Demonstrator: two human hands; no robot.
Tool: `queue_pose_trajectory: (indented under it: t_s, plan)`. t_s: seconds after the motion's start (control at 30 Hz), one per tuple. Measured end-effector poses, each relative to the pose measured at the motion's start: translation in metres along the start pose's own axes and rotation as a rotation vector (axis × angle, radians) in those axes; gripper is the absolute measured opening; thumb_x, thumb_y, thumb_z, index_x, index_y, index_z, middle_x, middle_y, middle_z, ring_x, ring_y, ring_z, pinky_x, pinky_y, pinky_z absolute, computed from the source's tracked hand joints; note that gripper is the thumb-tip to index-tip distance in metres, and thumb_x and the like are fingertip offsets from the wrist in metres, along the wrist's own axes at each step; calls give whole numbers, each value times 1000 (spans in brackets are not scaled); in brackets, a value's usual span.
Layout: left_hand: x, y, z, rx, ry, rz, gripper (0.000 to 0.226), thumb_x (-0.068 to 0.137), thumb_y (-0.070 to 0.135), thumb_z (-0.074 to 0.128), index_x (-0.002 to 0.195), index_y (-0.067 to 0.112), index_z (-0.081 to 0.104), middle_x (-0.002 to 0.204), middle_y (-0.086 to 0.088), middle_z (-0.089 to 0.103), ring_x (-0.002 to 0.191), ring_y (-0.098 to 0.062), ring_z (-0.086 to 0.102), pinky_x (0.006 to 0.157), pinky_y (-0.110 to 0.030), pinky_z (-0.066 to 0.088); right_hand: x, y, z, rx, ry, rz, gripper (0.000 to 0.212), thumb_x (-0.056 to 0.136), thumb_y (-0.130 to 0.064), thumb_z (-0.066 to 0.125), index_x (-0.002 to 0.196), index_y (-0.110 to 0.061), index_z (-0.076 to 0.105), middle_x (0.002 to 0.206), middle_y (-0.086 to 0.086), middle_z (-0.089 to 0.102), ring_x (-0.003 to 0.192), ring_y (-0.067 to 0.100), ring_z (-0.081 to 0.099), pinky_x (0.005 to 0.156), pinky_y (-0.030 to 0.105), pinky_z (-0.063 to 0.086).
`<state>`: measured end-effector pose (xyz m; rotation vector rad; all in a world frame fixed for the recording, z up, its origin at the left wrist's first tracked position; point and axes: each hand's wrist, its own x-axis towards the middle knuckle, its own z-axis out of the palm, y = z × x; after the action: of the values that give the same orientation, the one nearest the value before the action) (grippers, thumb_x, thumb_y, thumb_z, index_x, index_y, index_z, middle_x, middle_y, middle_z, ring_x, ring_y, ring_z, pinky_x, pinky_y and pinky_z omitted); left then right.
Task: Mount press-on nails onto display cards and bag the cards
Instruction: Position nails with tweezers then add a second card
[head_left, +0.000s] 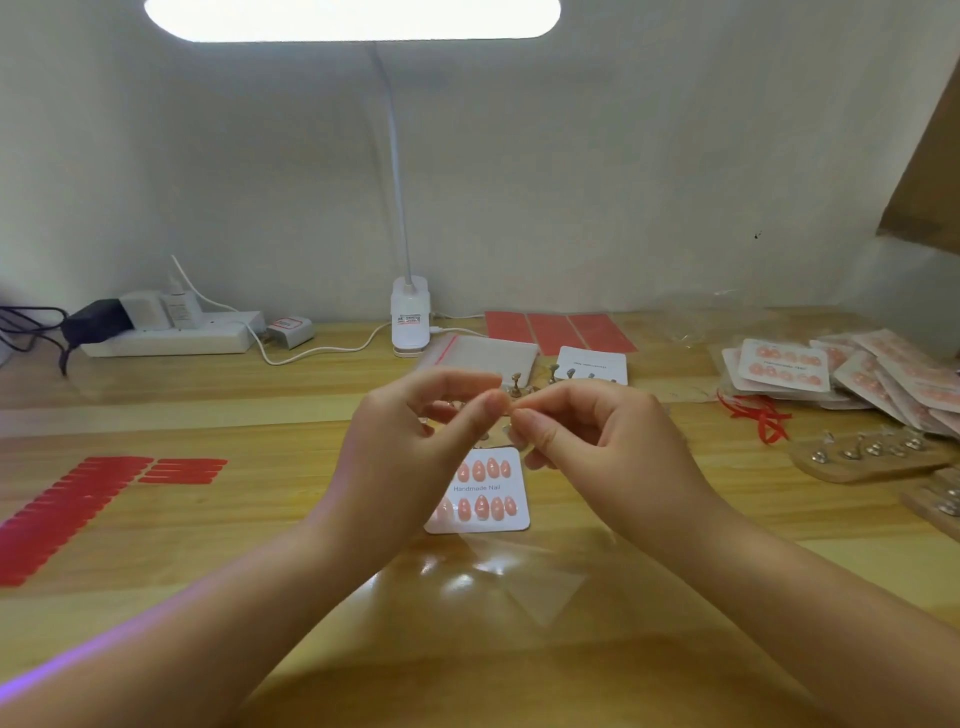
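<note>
The display card (491, 491) with the print "Handmade Nail" lies flat on the wooden bench (260, 519), just under and a little in front of both hands, and it carries two rows of pink press-on nails (483, 506); the left end of each row is hidden behind the left wrist. A clear bag (498, 577) lies on the bench just in front of the card, and its near edge seems to touch the card, but I cannot tell this for sure. The left hand (415, 431) and the right hand (587, 431) are raised above the card and meet at their fingertips. Both have the fingers curled, with thumb and forefinger pressed together as in a pinch on something very small between them; the thing is too small and blurred to name. Behind the hands stand small metal nail holders (519, 387), partly hidden. Farther back lie a bag with a red strip (483, 356), a blank white card (592, 364) and red sheets (558, 332). At the right side a pile of finished cards (852, 374) with pink nails lies spread out, with red strips (761, 415) beside it and wooden holder boards (872, 457) nearer to the edge. At the left, red tabs (88, 504) are stuck in rows on the bench. A white clip lamp (410, 317) and a power strip (171, 338) stand at the wall.
</note>
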<state>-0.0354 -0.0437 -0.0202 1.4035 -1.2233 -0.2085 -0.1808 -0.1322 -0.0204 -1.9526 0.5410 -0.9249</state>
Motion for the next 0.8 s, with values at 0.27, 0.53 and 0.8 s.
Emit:
queue_pose_trajectory:
  t_s: [0.27, 0.53, 0.8]
  plan:
    - [-3, -1, 0, 218, 15, 126, 17, 81, 20, 76, 79, 36, 72, 78, 20, 69, 78, -4, 63, 67, -6, 40, -1, 0, 3, -123, -23, -84, 9, 89, -17, 67, 92, -22, 74, 71, -8, 68, 59, 4, 59, 52, 16, 45]
    - [-1, 3, 3, -64, 61, -124, 15, 77, 22, 74, 70, 35, 76, 65, 11, 71, 60, 2, 63, 53, -8, 45, 0, -1, 4, -106, -13, -104, 10, 89, -18, 67, 88, -27, 72, 73, -8, 69, 65, 11, 64, 62, 28, 54]
    - [1, 1, 6, -334, 67, -444, 4, 73, 27, 77, 70, 23, 78, 72, 0, 72, 59, -1, 63, 47, -15, 46, 1, 0, 4, -58, -15, -73, 7, 89, -19, 67, 88, -25, 71, 76, -7, 71, 68, 6, 66, 66, 24, 56]
